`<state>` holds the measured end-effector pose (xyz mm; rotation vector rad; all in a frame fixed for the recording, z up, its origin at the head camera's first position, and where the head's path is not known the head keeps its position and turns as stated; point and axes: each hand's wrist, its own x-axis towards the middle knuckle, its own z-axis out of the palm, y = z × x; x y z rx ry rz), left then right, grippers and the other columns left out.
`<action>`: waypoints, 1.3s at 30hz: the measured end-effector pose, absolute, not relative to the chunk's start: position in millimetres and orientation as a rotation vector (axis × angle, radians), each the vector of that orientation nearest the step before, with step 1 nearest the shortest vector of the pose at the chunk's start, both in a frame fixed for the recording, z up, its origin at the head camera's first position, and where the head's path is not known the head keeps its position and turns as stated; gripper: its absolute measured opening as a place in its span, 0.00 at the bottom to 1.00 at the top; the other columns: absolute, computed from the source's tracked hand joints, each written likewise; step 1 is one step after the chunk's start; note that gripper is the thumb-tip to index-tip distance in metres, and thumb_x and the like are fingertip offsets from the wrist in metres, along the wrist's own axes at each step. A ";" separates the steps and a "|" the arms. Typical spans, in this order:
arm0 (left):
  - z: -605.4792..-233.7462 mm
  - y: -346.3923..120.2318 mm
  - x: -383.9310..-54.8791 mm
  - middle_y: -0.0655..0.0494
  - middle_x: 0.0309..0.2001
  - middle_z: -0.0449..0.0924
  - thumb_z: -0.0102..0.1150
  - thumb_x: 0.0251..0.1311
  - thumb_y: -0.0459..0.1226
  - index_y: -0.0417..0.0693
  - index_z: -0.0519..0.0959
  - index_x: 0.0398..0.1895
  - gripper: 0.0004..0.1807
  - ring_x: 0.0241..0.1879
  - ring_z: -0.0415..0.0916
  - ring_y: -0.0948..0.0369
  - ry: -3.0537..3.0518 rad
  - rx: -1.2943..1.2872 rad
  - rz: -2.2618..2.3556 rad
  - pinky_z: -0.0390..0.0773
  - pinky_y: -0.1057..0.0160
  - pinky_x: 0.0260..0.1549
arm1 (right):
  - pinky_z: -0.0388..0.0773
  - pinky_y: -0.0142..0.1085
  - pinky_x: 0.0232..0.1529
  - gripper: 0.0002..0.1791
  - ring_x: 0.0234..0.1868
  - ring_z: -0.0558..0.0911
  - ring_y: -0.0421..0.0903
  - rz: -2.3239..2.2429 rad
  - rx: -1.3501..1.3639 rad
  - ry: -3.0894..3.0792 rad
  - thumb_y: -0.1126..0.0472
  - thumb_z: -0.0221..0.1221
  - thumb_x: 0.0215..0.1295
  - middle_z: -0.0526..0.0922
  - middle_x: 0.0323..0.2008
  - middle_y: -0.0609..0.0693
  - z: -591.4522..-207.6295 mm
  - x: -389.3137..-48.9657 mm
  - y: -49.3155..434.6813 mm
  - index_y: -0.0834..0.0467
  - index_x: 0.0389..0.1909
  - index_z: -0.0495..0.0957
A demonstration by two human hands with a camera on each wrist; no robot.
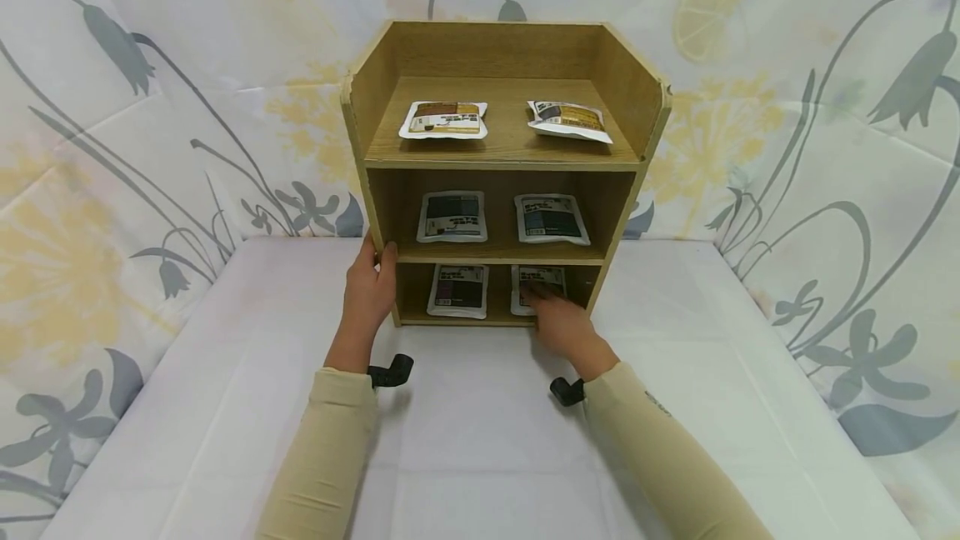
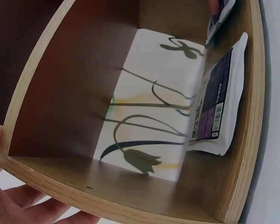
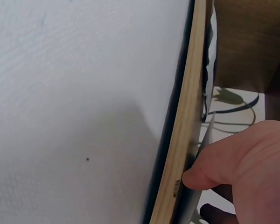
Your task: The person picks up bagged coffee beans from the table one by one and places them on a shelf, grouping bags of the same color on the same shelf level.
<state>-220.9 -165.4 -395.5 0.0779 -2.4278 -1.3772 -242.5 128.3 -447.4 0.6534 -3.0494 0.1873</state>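
Note:
A small wooden shelf unit (image 1: 491, 165) stands at the back of the white table, with two flat pouches on each of its three levels. My left hand (image 1: 369, 288) grips its left side panel (image 2: 130, 186), thumb around the front edge and fingers along the outside. Into the bottom level reaches my right hand (image 1: 566, 327), its fingers resting on the lower right pouch (image 1: 517, 300). In the right wrist view the thumb (image 3: 214, 163) touches close to the shelf's front edge. The lower left pouch (image 1: 460, 290), dark purple and white, lies flat beside it.
Two green-labelled pouches, one left (image 1: 452, 217) and one right (image 1: 552, 219), lie on the middle level. Brown-and-yellow pouches, left (image 1: 444, 120) and right (image 1: 570, 121), lie on top. A flower-patterned cloth (image 1: 247, 90) hangs behind. Each wrist wears a black camera mount.

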 end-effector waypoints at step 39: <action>-373.4 -217.9 -202.0 0.42 0.77 0.43 0.35 0.74 0.55 0.47 0.39 0.78 0.39 0.76 0.42 0.43 -2.961 -0.208 -0.924 0.49 0.40 0.71 | 0.80 0.44 0.38 0.11 0.36 0.84 0.48 0.747 0.689 -2.892 0.57 0.54 0.70 0.87 0.37 0.52 -372.5 -211.3 218.4 0.58 0.42 0.83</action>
